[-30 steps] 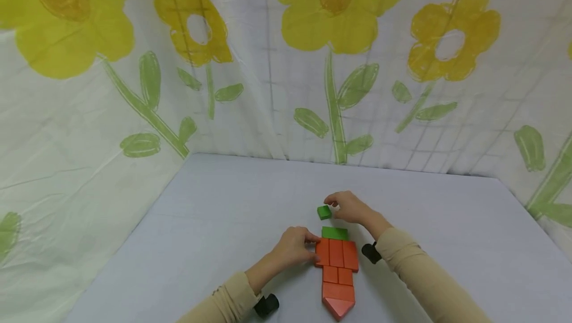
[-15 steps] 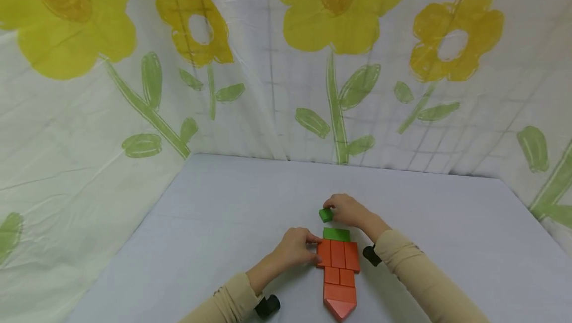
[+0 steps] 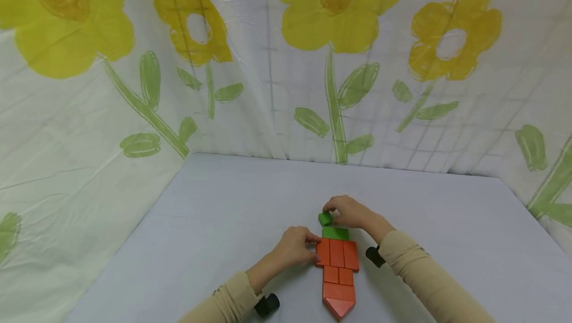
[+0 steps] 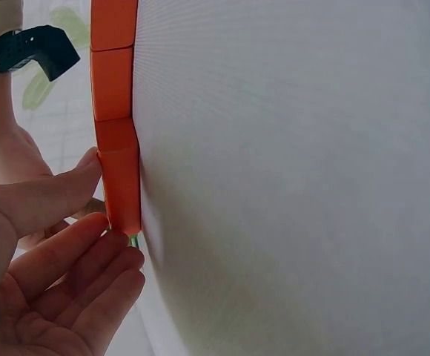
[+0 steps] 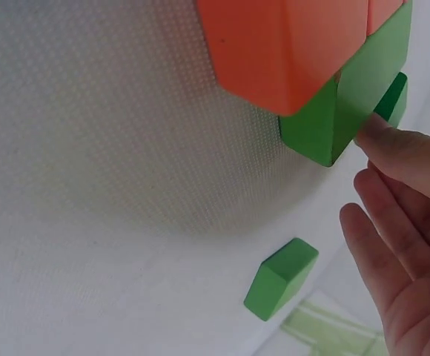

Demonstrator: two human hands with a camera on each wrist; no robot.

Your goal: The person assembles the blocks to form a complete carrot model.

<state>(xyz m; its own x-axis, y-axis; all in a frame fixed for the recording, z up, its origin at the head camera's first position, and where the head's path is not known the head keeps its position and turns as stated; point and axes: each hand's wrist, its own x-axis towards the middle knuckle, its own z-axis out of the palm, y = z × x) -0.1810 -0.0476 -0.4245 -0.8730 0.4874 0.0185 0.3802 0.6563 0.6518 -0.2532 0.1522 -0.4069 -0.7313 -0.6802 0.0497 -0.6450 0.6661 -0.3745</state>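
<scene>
Orange wooden blocks (image 3: 337,253) lie flat in a carrot-like shape, with a pointed block (image 3: 339,308) at the near end. A long green block (image 3: 335,233) adjoins their far edge. My left hand (image 3: 292,247) touches the left orange block (image 4: 118,178) with thumb and index finger, the other fingers loosely extended. Beyond the long green block, my right hand (image 3: 350,212) pinches a small green block (image 3: 325,219) between thumb and index finger. In the right wrist view, most of that small block (image 5: 397,100) is hidden behind the long one.
Another green block (image 5: 282,278) lies apart on the table in the right wrist view; the right hand hides it in the head view. The white table (image 3: 223,199) meets a flower-painted curtain (image 3: 286,64) at the back. Black devices (image 3: 267,306) sit at both wrists.
My right hand has taken hold of the small green block and brought it slightly nearer the long green block. The left hand has stayed on the orange block.
</scene>
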